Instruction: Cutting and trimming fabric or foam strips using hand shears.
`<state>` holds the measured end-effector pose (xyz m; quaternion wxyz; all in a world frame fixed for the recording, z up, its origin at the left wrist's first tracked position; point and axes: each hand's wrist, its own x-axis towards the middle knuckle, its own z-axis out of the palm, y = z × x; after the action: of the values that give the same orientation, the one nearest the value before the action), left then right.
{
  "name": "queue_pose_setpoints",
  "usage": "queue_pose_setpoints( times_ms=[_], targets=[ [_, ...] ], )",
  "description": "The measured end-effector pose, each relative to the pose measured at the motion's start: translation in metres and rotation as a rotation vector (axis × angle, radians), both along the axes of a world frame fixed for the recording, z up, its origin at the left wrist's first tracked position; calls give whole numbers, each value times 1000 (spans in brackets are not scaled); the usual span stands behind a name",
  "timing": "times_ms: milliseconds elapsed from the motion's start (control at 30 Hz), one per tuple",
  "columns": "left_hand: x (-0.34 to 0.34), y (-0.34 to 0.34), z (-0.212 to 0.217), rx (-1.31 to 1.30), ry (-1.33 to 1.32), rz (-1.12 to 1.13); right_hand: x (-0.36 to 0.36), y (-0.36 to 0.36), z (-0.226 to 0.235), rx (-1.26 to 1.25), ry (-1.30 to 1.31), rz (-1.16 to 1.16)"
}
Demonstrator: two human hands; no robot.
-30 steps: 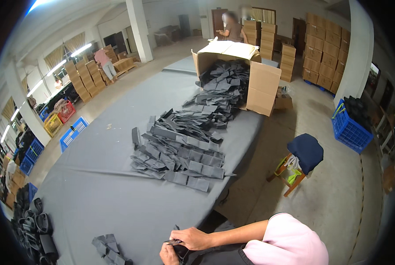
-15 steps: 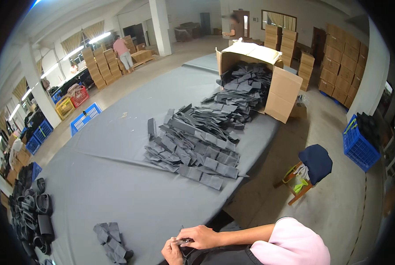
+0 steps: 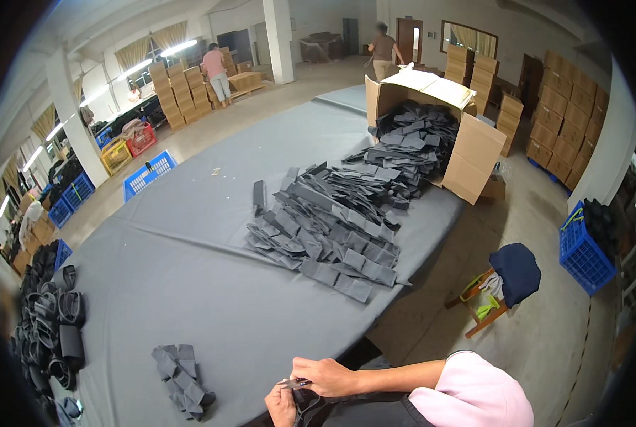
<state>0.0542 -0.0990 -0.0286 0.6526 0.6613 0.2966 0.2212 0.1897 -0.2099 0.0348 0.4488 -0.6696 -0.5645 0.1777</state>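
Observation:
At the near edge of the grey-covered table (image 3: 190, 292), my two hands are close together. My right hand (image 3: 325, 376) is closed round a small metal tool (image 3: 297, 384) that looks like thread snips, its tip pointing left. My left hand (image 3: 281, 407) is closed just below that tip, pinching the edge of a black fabric piece (image 3: 308, 408) that hangs toward my lap; the fingers partly hide it. On the table left of my hands lies a small pile of folded dark grey strips (image 3: 181, 381). A large heap of the same strips (image 3: 332, 228) spreads across the table further off.
A tipped cardboard box (image 3: 472, 158) spills strips at the far right. Rolled black pieces (image 3: 51, 320) crowd the left edge. A wooden stool (image 3: 487, 320) with a navy cloth and a blue crate (image 3: 585, 252) stand on the right floor. Two people stand in the background.
The view has shifted slightly, so the scene sits further right. My hands stay together at the same spot, the tool slightly turned. The far person has turned and stepped beside the box.

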Motion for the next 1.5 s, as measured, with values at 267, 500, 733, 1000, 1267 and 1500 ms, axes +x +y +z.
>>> queue_pose_setpoints(
  times_ms=[267,500,733,1000,1267,1500],
  targets=[
    [5,-5,19,-107,-3,-11,6,5,8,-84,-151,146],
    [-6,-7,8,6,17,10,-11,0,9,51,77,-20],
    [-3,-16,33,307,193,192,-8,-16,37,-163,-129,-72],
    [8,-11,57,-153,58,196,6,-15,34,-94,-49,-103],
    [-5,-15,46,-124,36,164,7,-10,30,-41,-317,40],
    [-6,-20,47,-134,80,152,5,-12,29,28,-428,48]
  ],
)
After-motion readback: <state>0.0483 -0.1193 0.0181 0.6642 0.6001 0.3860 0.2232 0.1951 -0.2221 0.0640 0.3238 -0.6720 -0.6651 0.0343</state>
